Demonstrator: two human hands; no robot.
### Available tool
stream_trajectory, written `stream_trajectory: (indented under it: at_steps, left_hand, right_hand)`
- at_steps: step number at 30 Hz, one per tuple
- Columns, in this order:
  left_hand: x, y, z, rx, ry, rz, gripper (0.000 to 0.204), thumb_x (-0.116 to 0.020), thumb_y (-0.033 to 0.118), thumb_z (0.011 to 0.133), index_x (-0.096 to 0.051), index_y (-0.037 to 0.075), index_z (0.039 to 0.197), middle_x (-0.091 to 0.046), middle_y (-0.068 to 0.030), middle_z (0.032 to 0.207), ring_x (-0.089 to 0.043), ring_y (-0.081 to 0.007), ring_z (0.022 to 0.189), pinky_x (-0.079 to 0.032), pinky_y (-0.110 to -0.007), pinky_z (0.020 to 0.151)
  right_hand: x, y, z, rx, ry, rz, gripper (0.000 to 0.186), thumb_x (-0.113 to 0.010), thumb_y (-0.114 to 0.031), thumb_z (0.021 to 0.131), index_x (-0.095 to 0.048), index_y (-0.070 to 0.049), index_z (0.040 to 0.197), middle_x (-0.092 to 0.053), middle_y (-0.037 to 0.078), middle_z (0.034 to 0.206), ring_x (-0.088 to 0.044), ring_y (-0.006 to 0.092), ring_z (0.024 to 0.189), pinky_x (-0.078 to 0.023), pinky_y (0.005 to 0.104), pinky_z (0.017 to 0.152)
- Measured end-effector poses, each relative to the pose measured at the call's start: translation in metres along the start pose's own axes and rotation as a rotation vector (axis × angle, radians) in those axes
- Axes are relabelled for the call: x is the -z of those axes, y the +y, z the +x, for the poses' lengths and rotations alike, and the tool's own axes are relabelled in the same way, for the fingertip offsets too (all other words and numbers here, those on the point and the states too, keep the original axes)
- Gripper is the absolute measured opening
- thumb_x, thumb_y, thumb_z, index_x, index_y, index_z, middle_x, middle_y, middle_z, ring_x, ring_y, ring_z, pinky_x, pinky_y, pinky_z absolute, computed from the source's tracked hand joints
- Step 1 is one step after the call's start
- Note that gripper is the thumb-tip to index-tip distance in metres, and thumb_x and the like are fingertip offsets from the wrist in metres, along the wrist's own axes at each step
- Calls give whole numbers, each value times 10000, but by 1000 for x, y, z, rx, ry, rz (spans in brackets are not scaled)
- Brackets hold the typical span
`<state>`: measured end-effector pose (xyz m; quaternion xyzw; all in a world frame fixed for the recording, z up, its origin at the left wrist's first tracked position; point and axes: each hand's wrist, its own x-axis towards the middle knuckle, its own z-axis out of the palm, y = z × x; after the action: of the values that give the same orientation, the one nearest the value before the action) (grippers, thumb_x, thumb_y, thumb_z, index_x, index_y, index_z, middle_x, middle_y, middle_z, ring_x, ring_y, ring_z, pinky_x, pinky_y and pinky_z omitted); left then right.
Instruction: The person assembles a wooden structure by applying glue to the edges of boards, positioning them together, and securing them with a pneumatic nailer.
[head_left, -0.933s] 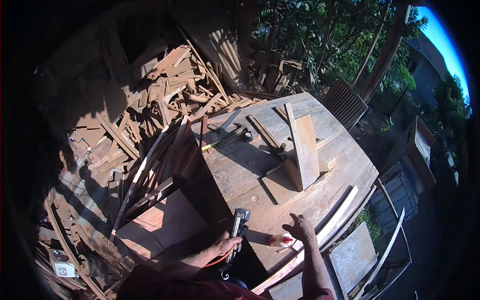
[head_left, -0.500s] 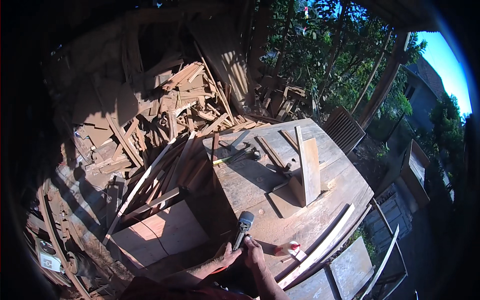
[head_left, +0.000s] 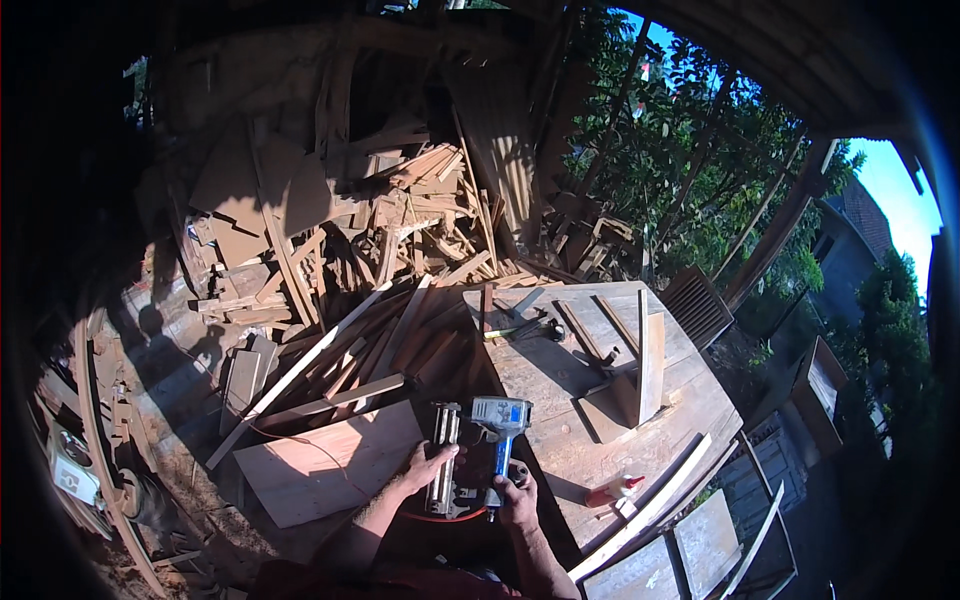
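In front of me I hold a silver and blue nail gun [head_left: 500, 412] over the near left side of the worktable. My right hand [head_left: 518, 502] is wrapped around its blue handle. My left hand [head_left: 432, 466] grips the long metal magazine, thumb across it. An orange-red hose [head_left: 437, 518] curves below the tool between my forearms. To the right of my right hand, a small bottle with a red cap [head_left: 628, 484] is on the worktable [head_left: 545, 440]. Joined boards [head_left: 651, 365] stand upright on the table farther off.
Wood strips and small dark tools [head_left: 550, 328] lie at the table's far end. A long pale strip [head_left: 650, 497] runs along its right edge. Left of the table are a plywood panel [head_left: 330, 465] and stacked strips. A large scrap wood pile [head_left: 420, 215] rises behind.
The nail gun has turned from end-on to side-on, showing its handle and magazine. My hands have moved apart, the left up the magazine. The view has shifted, so the table appears farther right.
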<state>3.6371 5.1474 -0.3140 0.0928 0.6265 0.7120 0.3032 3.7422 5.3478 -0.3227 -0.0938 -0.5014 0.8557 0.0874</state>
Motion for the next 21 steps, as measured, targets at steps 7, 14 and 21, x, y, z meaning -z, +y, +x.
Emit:
stream_trajectory:
  at_steps: [7, 14, 21]
  left_hand:
    - [6, -52, -43, 68, 621, 51, 525, -748, 444, 888, -613, 47, 1203, -652, -96, 1046, -615, -226, 912, -518, -399, 813]
    - [70, -50, -71, 46, 774, -807, 110, -685, 157, 910, -615, 82, 872, -601, -34, 770, -577, -189, 634, -519, -356, 583]
    - [105, 2, -83, -352, 719, -876, 192, -597, 193, 993, -543, 101, 832, -511, 2, 703, -525, -140, 587, -496, -315, 578]
  right_hand:
    - [-88, 57, 5, 484, -247, -1131, 412, -760, -196, 781, -610, -2, 1112, -663, 141, 880, -670, 335, 819, -540, 420, 749]
    - [-134, 70, -27, 281, -462, -896, 279, -614, -274, 988, -560, -43, 1135, -633, 125, 879, -618, 245, 787, -507, 384, 729]
    - [-121, 85, -23, 280, -654, -1036, 374, -534, -409, 1043, -590, -42, 1094, -514, 39, 624, -520, 181, 576, -420, 372, 530]
